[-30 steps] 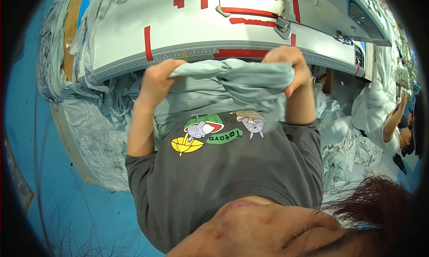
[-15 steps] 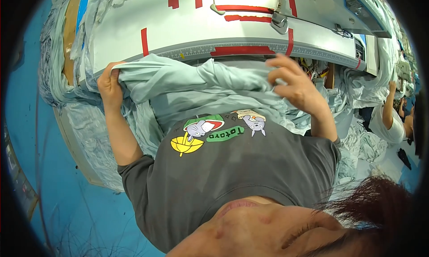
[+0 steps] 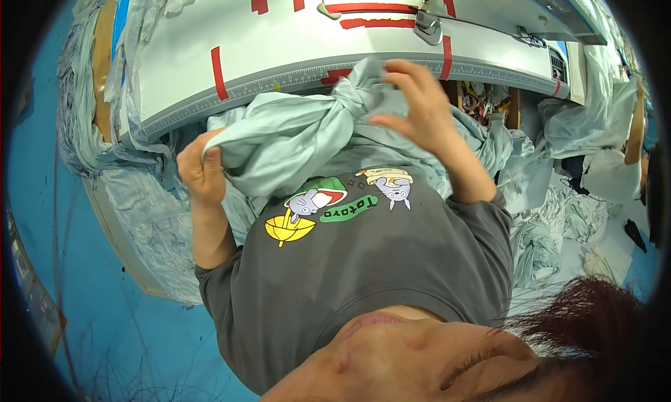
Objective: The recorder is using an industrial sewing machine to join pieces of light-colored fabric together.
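A bundle of pale green cloth (image 3: 279, 140) is stretched across the front of my chest, at the edge of the worktable. My left hand (image 3: 201, 168) is closed round its left end, thumb on top. Toward the right the cloth narrows into a twisted knot (image 3: 353, 98), with a short end sticking up from it. Beside that end is my right hand (image 3: 423, 108), its fingers and thumb apart and curved toward the cloth. It does not appear to grip it.
Ahead lies a white worktable (image 3: 279, 45) with a ruler strip (image 3: 182, 110) along its near edge and red tape marks. A machine (image 3: 482, 7) stands on it at the right. Heaps of cloth (image 3: 143, 227) hang at the left; more cloth (image 3: 538, 241) lies at the right. Another person's arm (image 3: 635, 122) shows far right.
The knotted part of the cloth has risen and stands more upright. My right hand has moved left and up, closer to the knot. My left hand has shifted right and slightly down, still holding cloth.
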### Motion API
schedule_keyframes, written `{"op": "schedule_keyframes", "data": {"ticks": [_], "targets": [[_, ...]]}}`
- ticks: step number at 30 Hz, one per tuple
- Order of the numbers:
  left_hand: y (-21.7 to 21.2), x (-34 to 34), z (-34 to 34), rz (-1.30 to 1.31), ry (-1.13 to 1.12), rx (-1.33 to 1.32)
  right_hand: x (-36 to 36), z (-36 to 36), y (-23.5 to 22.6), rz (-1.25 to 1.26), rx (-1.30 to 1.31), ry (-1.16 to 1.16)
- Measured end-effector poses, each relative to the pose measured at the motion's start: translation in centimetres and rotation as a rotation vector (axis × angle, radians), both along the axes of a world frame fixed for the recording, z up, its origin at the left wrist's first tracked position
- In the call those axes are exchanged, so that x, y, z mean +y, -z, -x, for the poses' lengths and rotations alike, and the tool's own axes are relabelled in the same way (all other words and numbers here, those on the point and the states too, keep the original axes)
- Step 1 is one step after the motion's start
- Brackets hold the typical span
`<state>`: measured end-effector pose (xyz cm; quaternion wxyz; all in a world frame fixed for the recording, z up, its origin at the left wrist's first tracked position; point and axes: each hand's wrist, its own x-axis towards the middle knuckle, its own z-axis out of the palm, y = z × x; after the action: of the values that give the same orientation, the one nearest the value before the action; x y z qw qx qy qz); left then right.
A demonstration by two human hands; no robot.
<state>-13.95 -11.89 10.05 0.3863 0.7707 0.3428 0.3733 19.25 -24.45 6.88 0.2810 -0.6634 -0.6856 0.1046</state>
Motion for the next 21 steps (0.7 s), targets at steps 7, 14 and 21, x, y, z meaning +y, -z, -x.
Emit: {"op": "schedule_keyframes", "data": {"ticks": [7,14,21], "targets": [[1.3,-2.6,-0.5,-0.129,0.145,-0.073,3.2,8.5,4.9,0.296,0.287,-0.1],[1.2,3.4,8.8,-0.007,-0.619,-0.385,2.6,3.5,5.9,-0.001,1.528,0.185],[1.8,13.3,17.7,-0.152,-0.902,-0.304,-0.6,-1.5,6.0,-0.032,1.867,0.13]]}}
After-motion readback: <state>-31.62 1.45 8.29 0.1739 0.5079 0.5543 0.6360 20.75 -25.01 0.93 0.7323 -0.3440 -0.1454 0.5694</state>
